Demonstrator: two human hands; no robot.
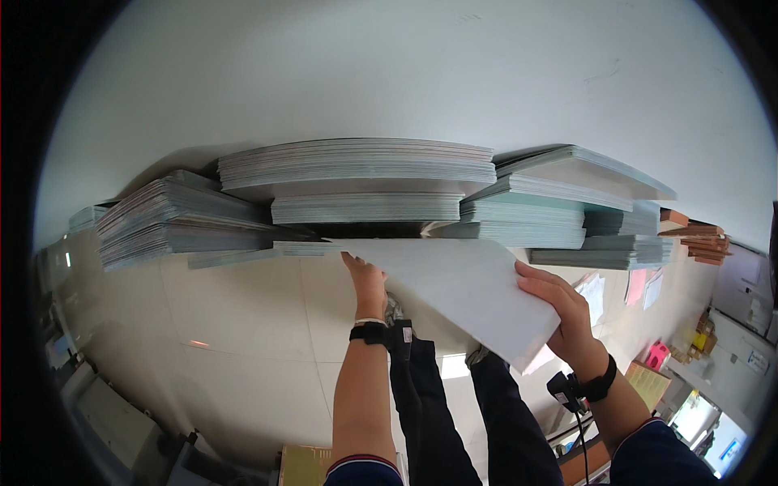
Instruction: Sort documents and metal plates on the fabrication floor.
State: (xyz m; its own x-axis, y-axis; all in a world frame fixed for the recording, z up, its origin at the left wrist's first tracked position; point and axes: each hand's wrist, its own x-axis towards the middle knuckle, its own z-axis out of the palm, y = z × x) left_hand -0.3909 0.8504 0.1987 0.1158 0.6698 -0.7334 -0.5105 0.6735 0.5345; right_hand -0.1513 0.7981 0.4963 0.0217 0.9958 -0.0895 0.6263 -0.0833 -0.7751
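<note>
A large, stiff-looking white sheet (470, 283) is tilted in front of me, its far edge close to the piled boards. My right hand (563, 308) grips its right edge, fingers on the upper face and the thumb side out of sight. At the sheet's far left corner, my left hand (367, 283) is closed on the edge, with part of the fingers hidden. Just beyond the left hand lies a low pile of thin boards (306, 249). Behind the sheet stands the middle stack of boards (365, 209), with a wider stack (356, 166) on top of it.
More board stacks stand along the white wall (389, 73), on the left (178, 219) and right (535, 223). Brown blocks (705, 243) and loose papers (592, 296) lie farther right. Pale floor tiles (235, 324) spread below. Grey equipment (113, 421) is at lower left.
</note>
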